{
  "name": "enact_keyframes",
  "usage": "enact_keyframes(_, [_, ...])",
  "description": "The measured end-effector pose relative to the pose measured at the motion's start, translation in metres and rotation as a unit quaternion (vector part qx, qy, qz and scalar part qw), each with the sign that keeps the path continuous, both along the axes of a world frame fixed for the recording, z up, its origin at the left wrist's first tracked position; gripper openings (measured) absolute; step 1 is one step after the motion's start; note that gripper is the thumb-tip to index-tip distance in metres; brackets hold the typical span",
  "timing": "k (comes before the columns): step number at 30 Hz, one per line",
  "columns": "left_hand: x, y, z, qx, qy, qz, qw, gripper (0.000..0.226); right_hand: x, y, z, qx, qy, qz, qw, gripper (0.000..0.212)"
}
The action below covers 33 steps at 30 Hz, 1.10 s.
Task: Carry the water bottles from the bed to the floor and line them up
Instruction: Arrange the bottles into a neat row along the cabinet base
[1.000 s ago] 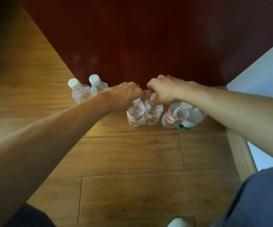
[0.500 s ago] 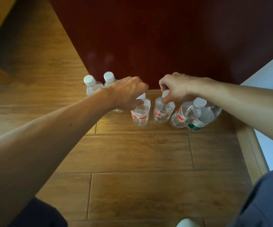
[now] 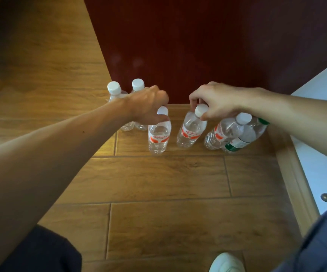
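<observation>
Six bottles: all stood on the wooden floor, in a loose row along the dark red panel.
Left end: leftmost bottle and second bottle were side by side, white caps showing, bodies mostly hidden behind the left forearm.
Left hand: fingers curled down over the cap of the third bottle, gripping it from above. It had a red label and sat slightly nearer than the rest.
Right hand: thumb and fingers pinched the white cap of the fourth bottle, which also had a red label.
Gap: third and fourth stood apart, not touching.
Right end: fifth bottle, red label, sat against the green-label bottle, under the right forearm and near the skirting board.
Near edge: white shoe.
</observation>
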<state>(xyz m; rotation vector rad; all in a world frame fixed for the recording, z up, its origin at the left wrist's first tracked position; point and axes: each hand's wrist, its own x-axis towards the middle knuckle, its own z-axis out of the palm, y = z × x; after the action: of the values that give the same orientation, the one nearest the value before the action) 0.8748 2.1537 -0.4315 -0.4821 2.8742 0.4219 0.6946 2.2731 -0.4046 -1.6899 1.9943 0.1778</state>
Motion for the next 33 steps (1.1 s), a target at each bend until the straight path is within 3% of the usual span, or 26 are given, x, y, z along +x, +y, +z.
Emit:
enact_keyframes(10, [0.007, -0.001, -0.008, -0.035, -0.009, -0.022, 0.999, 0.034, 0.008, -0.003, -0.001, 0.013, -0.012, 0.025, 1.000, 0.025])
enact_keyframes(16, [0.000, 0.003, -0.005, -0.007, 0.018, -0.023, 1.000, 0.030, 0.006, -0.006, -0.004, 0.011, -0.005, 0.042, 0.999, 0.023])
enact_keyframes(33, [-0.024, 0.004, -0.018, -0.096, 0.035, 0.046, 0.994, 0.035, 0.004, -0.010, -0.008, 0.026, 0.000, 0.043, 0.999, 0.024])
